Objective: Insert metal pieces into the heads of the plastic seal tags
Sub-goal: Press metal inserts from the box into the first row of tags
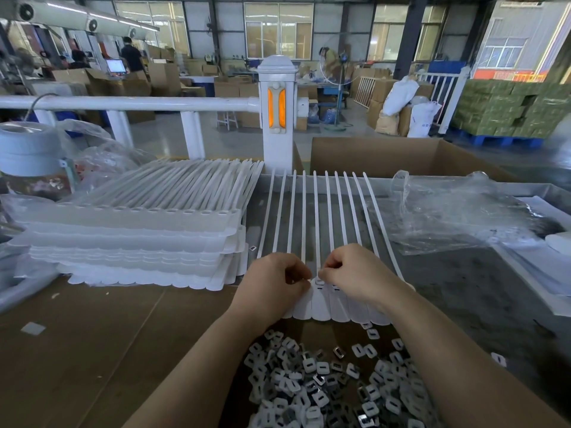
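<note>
Fingers of both hands are curled and pinched together over the heads of the seal tag strip; whether a metal piece is held between them cannot be told, since the tips hide it. Left hand and right hand are met almost tip to tip, just above one head near the middle of the strip, and both are pressed on or very near it. The strip is laid flat with heads toward the person and tails fanned away toward the white post; the long axis of each tag is run roughly away from the body. The head being worked sits directly under the fingertips, slightly nearer the right thumb, so the right hand is judged the inserting one and the left the steadying one. Loose metal pieces are heaped on the near side of the strip, between the forearms, within easy reach of either hand. A stack of further tag strips is parked just left of the strip. A clear plastic bag lies to its right. Heads right of the fingers are covered by the right hand, so fill status there cannot be read.
</note>
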